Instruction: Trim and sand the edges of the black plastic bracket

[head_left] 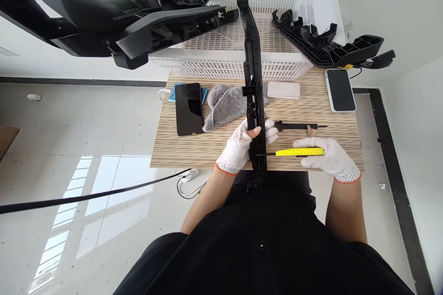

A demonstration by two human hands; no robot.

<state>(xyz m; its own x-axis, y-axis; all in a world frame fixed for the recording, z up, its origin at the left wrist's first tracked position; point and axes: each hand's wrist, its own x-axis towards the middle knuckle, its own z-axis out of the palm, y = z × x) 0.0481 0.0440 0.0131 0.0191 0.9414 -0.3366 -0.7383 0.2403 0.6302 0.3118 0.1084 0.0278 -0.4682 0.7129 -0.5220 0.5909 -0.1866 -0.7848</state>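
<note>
A long black plastic trim piece (pixel 255 78) stretches from above the white basket down to my body. Its ribbed inner side faces up. My left hand (pixel 238 145), in a white knit glove with a bare thumb tip, is closed around its lower part. In my gloved right hand (pixel 327 156) lies a yellow-handled knife (pixel 299 151). The thin dark tip of the knife points left and reaches the trim piece just below my left thumb. Beyond my right hand, a slim black tool (pixel 297 126) rests on the table.
The striped wooden table (pixel 194 152) holds a grey cloth (pixel 226 106), a black phone (pixel 189 109), a pale pink case (pixel 284 90) and a light-framed phone (pixel 340 91). Behind stands a white basket (pixel 207 65). More black trim parts (pixel 138 27) overhang it left, with another part (pixel 325 46) right.
</note>
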